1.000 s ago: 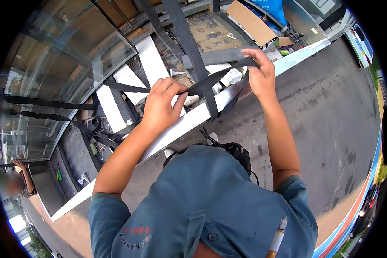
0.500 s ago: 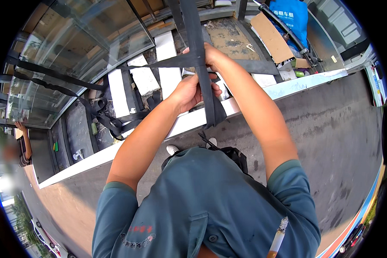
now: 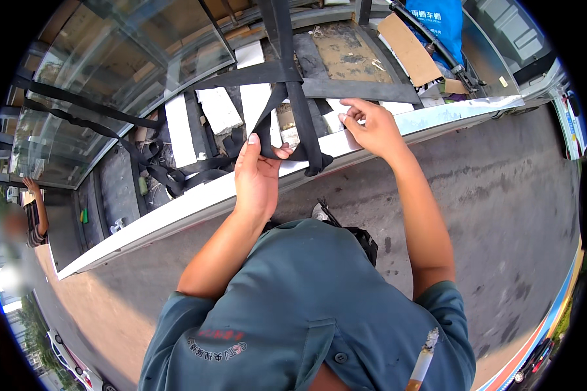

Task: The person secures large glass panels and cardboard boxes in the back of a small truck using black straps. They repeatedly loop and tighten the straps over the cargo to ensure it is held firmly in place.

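Observation:
A black webbing strap hangs down over the white-edged side of a truck bed, and another length crosses it from the left. My left hand is closed on a loop of this strap, thumb up, just left of the hanging part. To the right of the strap, my right hand hovers by the bed's edge with thumb and forefinger apart; nothing shows in it. More black strap lies tangled in the bed to the left.
Framed glass panels stand at the left. White blocks and dark bars lie in the bed. At the right are a cardboard box, a caulking gun and a blue bag. Another person's arm shows far left. A lit cigarette is below.
My right hand has let go of the strap and moved right and nearer. My left hand has moved left and nearer, drawing a strap loop down with it.

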